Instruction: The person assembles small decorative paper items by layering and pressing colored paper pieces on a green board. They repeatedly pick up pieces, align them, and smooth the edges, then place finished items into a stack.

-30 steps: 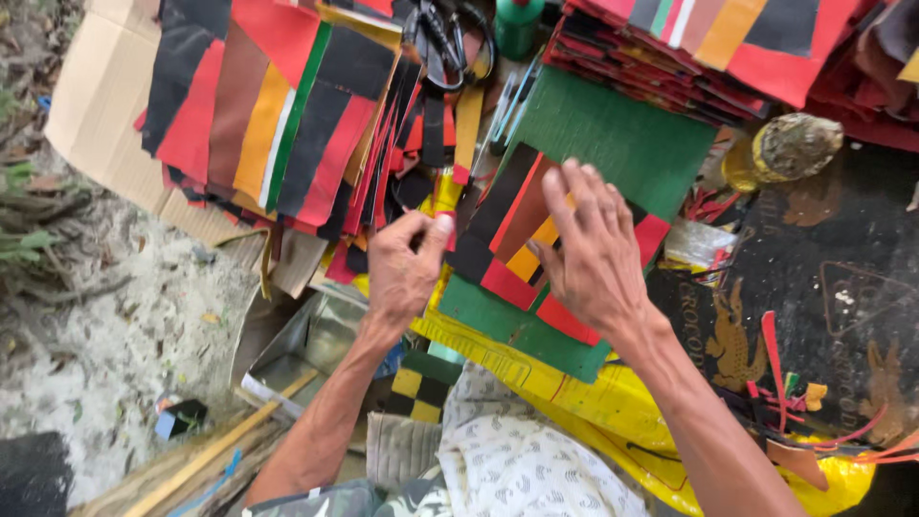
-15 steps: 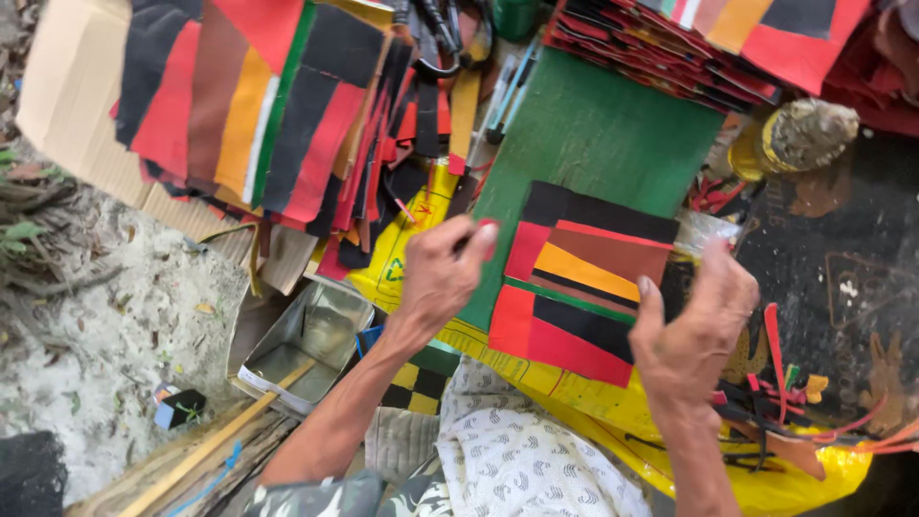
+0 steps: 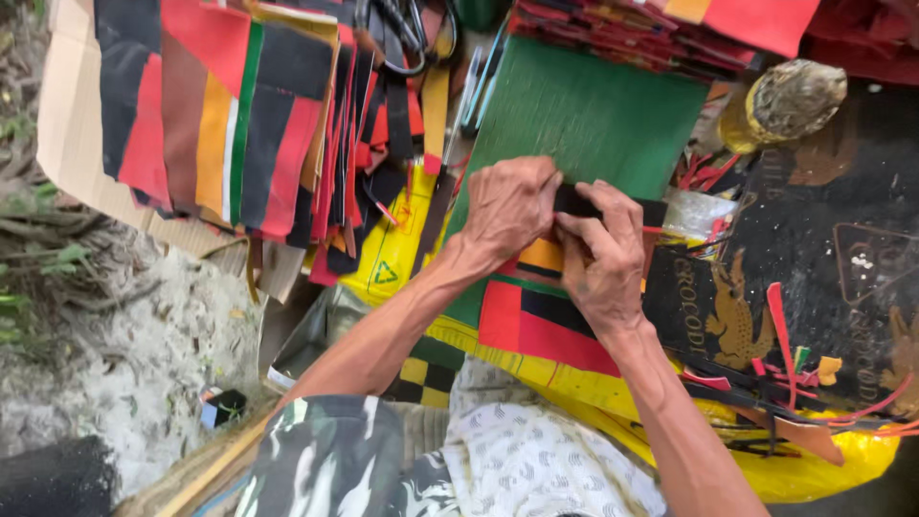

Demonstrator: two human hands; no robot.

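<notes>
A striped panel (image 3: pixel 541 321) of red, black, orange and green strips lies on a large green sheet (image 3: pixel 584 115) in front of me. My left hand (image 3: pixel 507 206) and my right hand (image 3: pixel 603 258) meet at the panel's upper edge. Both pinch a black strip (image 3: pixel 613 206) there, thumbs and fingertips close together over it. The hands hide most of the panel's top half.
A pile of finished striped panels (image 3: pixel 230 124) lies on cardboard at the upper left. Scissors (image 3: pixel 407 38) sit at the top. More stacked panels (image 3: pixel 670 29) are at the upper right. A black embossed sheet (image 3: pixel 814 278) with loose offcuts lies right. Yellow plastic (image 3: pixel 823 460) is beneath.
Both hands have moved in from the panel's sides to its upper edge and closed on the black strip. The view has shifted slightly.
</notes>
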